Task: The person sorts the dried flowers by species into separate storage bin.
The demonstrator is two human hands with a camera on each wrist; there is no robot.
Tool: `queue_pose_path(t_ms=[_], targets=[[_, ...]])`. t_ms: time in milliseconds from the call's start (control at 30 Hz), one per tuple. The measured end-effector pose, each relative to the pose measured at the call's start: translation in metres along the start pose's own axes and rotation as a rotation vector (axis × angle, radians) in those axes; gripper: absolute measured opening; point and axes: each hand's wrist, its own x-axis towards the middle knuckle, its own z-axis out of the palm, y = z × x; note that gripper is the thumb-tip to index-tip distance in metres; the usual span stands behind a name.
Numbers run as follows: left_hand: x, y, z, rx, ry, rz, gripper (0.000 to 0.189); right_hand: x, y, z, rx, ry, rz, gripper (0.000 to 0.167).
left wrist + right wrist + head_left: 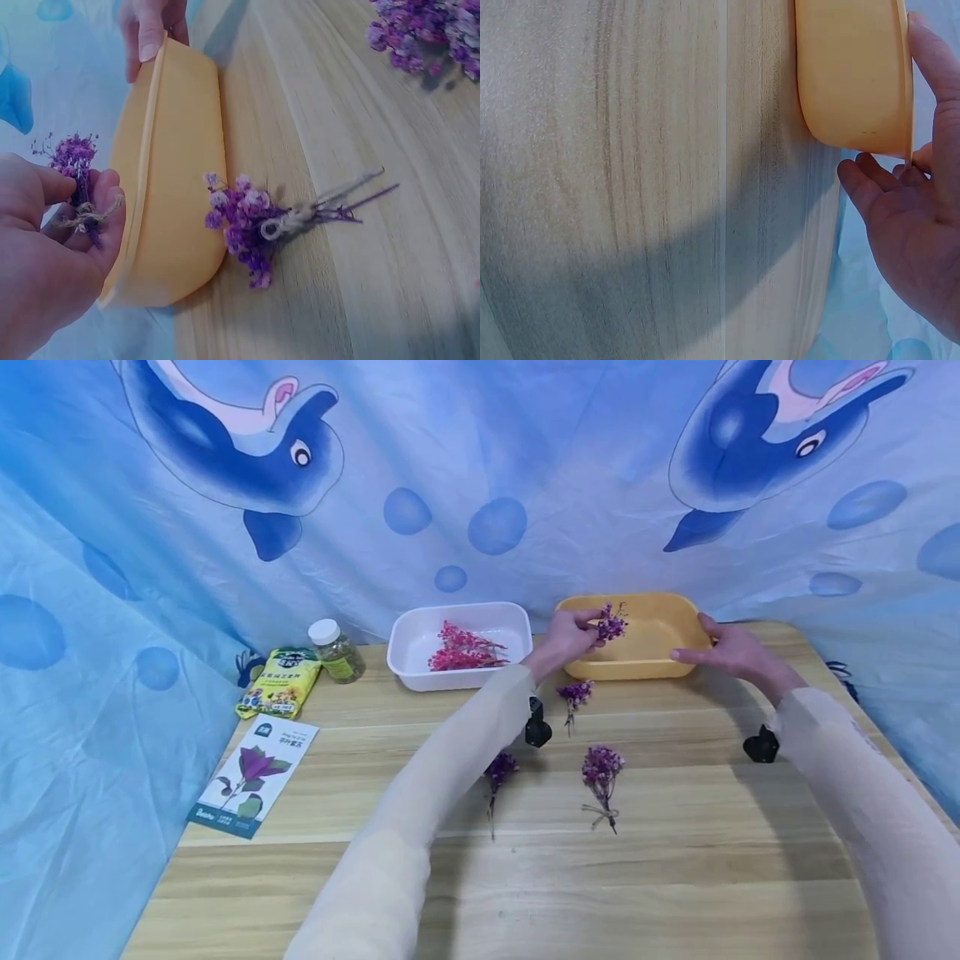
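Observation:
My left hand [566, 639] pinches a small bunch of purple dried flowers [611, 623] by its twine-tied stems, over the left part of the yellow plastic basin [630, 670]. My right hand [738, 653] holds the basin's right end, thumb on the front rim and fingers at the side. Just in front of the basin lies a second purple bunch [244, 221], tied with twine, its stems toward the table's front. Two more purple bunches lie nearer: one bunch [602, 770] in the middle, another bunch [498, 772] partly behind my left sleeve.
Left of the yellow basin stands a white basin [408, 670] with pink dried flowers [465, 647] in it. Farther left are a white-capped jar [337, 652], a yellow packet [281, 683] and a flower-printed card [251, 775]. A blue dolphin-print curtain [480, 468] hangs behind the table.

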Motion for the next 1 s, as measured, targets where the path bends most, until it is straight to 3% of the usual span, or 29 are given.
queue_pose_path(t_ms=[233, 533, 767, 900, 1000], targets=[[0.000, 0.002, 0.007, 0.028, 0.034, -0.043, 0.045, 0.002, -0.002, 0.001, 0.010, -0.006, -0.015, 0.116], [0.004, -0.002, 0.009, 0.113, 0.031, -0.018, 0.041, 0.002, -0.004, 0.002, 0.005, -0.011, -0.010, 0.115], [0.006, -0.006, 0.008, -0.045, 0.014, 0.004, 0.037, 0.003, -0.004, 0.002, -0.003, -0.008, -0.021, 0.115], [-0.003, -0.009, 0.002, -0.042, 0.056, 0.061, 0.034, 0.001, -0.004, 0.001, -0.005, -0.007, -0.029, 0.115], [-0.015, -0.012, -0.005, 0.042, 0.121, 0.147, 0.030, -0.001, -0.004, 0.000, -0.007, -0.006, -0.032, 0.115]])
